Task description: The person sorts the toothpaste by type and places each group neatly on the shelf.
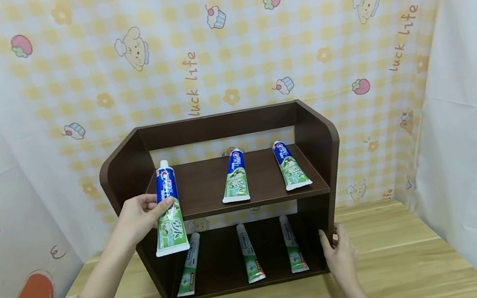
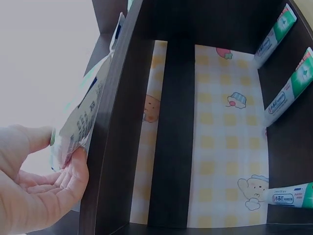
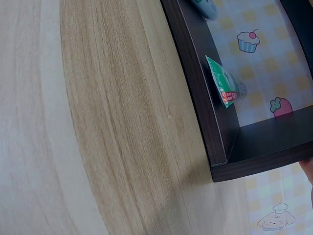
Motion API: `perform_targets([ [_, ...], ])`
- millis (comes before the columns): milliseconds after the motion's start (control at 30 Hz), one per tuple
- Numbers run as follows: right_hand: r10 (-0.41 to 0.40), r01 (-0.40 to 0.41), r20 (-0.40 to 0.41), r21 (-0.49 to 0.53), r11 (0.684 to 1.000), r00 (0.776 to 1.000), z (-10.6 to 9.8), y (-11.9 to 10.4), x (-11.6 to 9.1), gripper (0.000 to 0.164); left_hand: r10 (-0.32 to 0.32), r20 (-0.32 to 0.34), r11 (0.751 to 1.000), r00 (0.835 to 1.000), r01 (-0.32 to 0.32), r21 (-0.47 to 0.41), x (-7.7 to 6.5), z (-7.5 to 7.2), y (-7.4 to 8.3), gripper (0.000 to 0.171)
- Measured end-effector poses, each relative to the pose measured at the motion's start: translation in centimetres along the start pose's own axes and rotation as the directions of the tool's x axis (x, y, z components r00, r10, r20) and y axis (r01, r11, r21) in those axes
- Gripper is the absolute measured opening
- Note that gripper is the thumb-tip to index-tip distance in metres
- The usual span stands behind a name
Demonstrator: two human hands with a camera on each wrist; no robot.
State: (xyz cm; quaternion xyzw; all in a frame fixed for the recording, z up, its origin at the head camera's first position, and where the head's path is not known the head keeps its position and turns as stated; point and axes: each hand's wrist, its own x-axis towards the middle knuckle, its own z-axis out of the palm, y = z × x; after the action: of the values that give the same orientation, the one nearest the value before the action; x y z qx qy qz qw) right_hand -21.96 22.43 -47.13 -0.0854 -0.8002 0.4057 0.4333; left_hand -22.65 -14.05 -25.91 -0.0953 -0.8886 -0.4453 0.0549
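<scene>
My left hand (image 1: 142,216) pinches a blue-and-green toothpaste tube (image 1: 170,225) by its left side, thumb on the front. That tube is cap up, overlapping the upper board's left end in the head view; in the left wrist view the toothpaste tube (image 2: 80,105) shows its side. Two matching tubes, a middle tube (image 1: 235,179) and a right tube (image 1: 291,166), lie on the upper level of the dark brown shelf (image 1: 211,211). My right hand (image 1: 341,256) grips the shelf's right side panel low down, thumb and fingers on either side of its edge.
Three slimmer white-and-green tubes lie spaced out below: a left one (image 1: 188,270), a middle one (image 1: 250,256) and a right one (image 1: 292,246). The shelf stands on a wood-grain table (image 1: 397,259) against a yellow checked backdrop (image 1: 248,67), with white side sheets.
</scene>
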Motion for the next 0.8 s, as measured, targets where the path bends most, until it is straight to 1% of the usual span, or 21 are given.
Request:
perform_targets([
  [100, -0.004, 0.004, -0.001, 0.0, 1.0, 1.0, 0.0, 0.1, 0.0, 0.018, 0.001, 0.002, 1.0, 1.0, -0.001, 0.008, 0.5, 0.0, 0.3, 0.06],
  [233, -0.017, 0.017, -0.008, 0.005, 1.0, 1.0, 0.0, -0.1, 0.0, 0.017, -0.013, -0.001, 0.999, 1.0, 0.013, 0.034, 1.0, -0.3, 0.6, 0.061],
  [367, -0.027, 0.027, -0.016, -0.003, 1.0, 1.0, 0.0, 0.0, 0.0, 0.017, -0.048, -0.009, 0.998, 0.999, 0.049, 0.045, 1.7, -0.4, 1.2, 0.06],
  [533, -0.033, 0.033, -0.012, -0.01, 0.999, 0.999, -0.1, 0.1, -0.1, 0.017, -0.103, -0.014, 0.991, 0.995, 0.104, 0.081, 2.9, -0.6, 1.7, 0.06],
  [667, -0.016, 0.016, 0.022, -0.004, 1.0, 1.0, -0.3, 0.0, -0.1, 0.018, -0.131, -0.022, 0.982, 0.991, 0.133, 0.131, 3.9, -0.4, 1.9, 0.058],
  [800, 0.0, 0.0, 0.046, -0.004, 1.0, 0.999, -0.5, -0.3, -0.3, 0.02, -0.141, -0.056, 0.973, 0.988, 0.149, 0.178, 4.7, -0.2, 1.9, 0.055],
])
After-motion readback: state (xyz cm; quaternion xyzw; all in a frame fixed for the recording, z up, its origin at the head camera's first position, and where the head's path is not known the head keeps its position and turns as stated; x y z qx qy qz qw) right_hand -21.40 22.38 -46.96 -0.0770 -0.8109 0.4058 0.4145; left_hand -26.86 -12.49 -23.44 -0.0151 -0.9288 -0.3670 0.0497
